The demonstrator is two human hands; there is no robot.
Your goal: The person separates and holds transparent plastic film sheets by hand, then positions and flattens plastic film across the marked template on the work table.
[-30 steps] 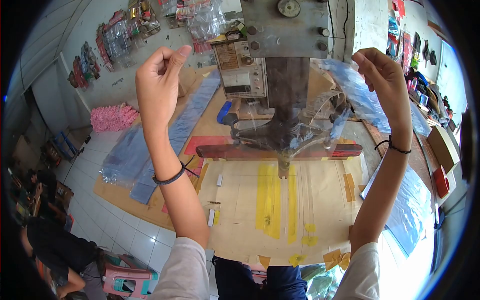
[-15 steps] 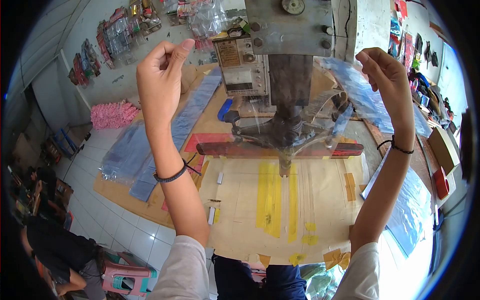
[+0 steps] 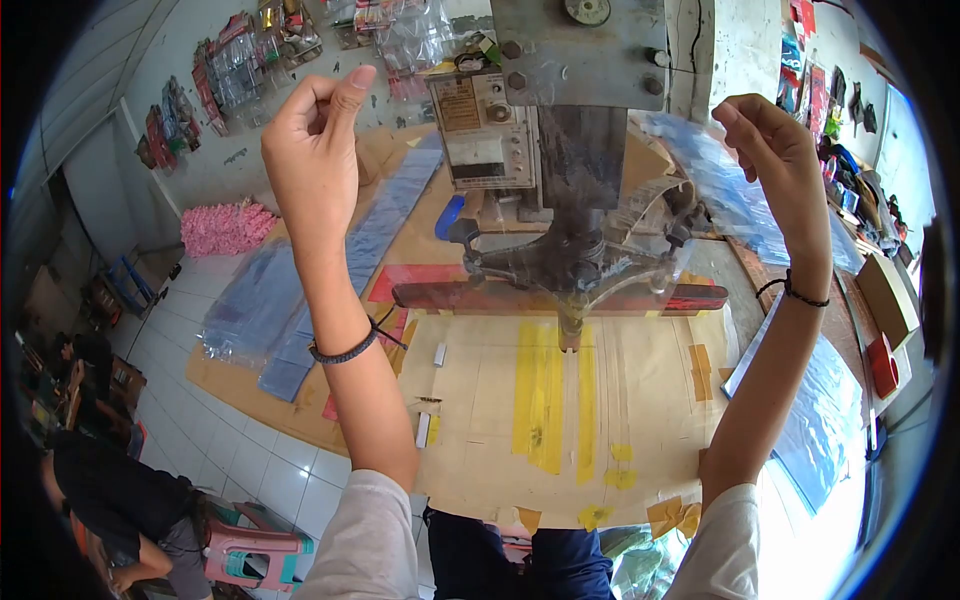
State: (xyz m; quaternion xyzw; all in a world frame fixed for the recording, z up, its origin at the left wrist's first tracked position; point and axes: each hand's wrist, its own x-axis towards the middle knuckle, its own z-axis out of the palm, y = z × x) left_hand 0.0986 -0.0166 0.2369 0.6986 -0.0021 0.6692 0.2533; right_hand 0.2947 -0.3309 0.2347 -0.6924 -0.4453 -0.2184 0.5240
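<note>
My left hand [image 3: 312, 150] is raised at upper left, thumb pressed to curled fingers. Level with it on the right, my right hand [image 3: 775, 160] makes a similar pinch. Between them a thin clear plastic sheet [image 3: 640, 250] seems to hang, showing as faint glare and haze over the machine; its edges are hard to make out. Behind it stands a press machine [image 3: 575, 250] with a dark head and a long reddish-brown bar [image 3: 450, 297]. Below the bar lies a tan work board [image 3: 480, 420] with yellow tape strips [image 3: 540, 400].
Blue-tinted plastic sheets lie in stacks at left [image 3: 255, 300] and right [image 3: 810, 410]. A control box [image 3: 485, 130] is beside the machine column. A pink bundle [image 3: 228, 228] sits at far left. A person in black [image 3: 120, 500] bends near a pink and green stool [image 3: 255, 555]. A red container [image 3: 882, 365] stands right.
My left hand has shifted slightly left and up. The glare of the clear sheet over the machine has changed shape. My right hand is almost where it was.
</note>
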